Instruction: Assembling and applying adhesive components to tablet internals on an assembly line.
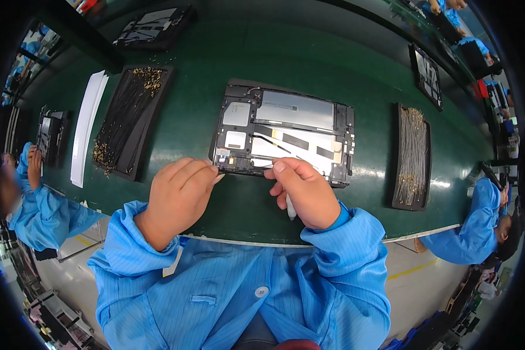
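An opened tablet (294,140), its inner parts facing up, lies in front of me on a dark tray-like base. Silver panels, black ribbon cables and small boards show inside it. At its near left corner, the fingers of my left hand (181,198) are pinched together; what they hold, if anything, is hidden. My right hand (306,192) is closed at the tablet's near edge, thumb and forefinger meeting over it. From below its fingers sticks the end of a slim white tool (290,209), whose tip I cannot make out.
On the green table (198,52), a black tray of black cables (125,125) with gold ends stands left, beside white strips (88,128). A tray of grey cables (412,154) stands right. More opened tablets (151,26) lie farther back. Co-workers in blue sit either side.
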`<state>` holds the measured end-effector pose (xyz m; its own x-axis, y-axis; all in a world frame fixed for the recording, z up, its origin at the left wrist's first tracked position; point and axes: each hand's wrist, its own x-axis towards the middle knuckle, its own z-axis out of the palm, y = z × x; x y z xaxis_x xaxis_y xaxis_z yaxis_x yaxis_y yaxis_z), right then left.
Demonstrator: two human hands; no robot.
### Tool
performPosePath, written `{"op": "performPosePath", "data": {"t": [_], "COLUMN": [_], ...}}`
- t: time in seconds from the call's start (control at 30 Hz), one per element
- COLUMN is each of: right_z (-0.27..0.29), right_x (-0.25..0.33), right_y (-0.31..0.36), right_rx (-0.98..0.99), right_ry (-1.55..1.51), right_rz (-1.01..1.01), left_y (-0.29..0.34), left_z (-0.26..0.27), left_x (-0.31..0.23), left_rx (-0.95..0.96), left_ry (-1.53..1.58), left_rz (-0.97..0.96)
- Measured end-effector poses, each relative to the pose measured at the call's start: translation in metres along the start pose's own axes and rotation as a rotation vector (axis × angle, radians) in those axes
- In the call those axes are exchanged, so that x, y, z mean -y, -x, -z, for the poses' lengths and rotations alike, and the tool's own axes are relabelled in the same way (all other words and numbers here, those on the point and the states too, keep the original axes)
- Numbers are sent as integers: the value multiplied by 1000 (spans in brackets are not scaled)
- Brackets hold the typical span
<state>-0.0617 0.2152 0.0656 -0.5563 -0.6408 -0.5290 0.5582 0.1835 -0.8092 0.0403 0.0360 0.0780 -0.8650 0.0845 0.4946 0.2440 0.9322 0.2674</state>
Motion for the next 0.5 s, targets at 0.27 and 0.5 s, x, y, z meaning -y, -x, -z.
{"op": "performPosePath", "data": {"t": [0.27, 0.5], "right_z": [-4, 3], "right_x": [-19, -13], "right_y": [6, 2], "right_rx": [57, -69], "right_ry": [-74, -279], "right_rz": [-194, -73], "left_y": [13, 5], "left_z": [-34, -57], "left_x": [-24, -30], "left_rx": [25, -55], "left_ry": [163, 110], "left_rz": [104, 182]}}
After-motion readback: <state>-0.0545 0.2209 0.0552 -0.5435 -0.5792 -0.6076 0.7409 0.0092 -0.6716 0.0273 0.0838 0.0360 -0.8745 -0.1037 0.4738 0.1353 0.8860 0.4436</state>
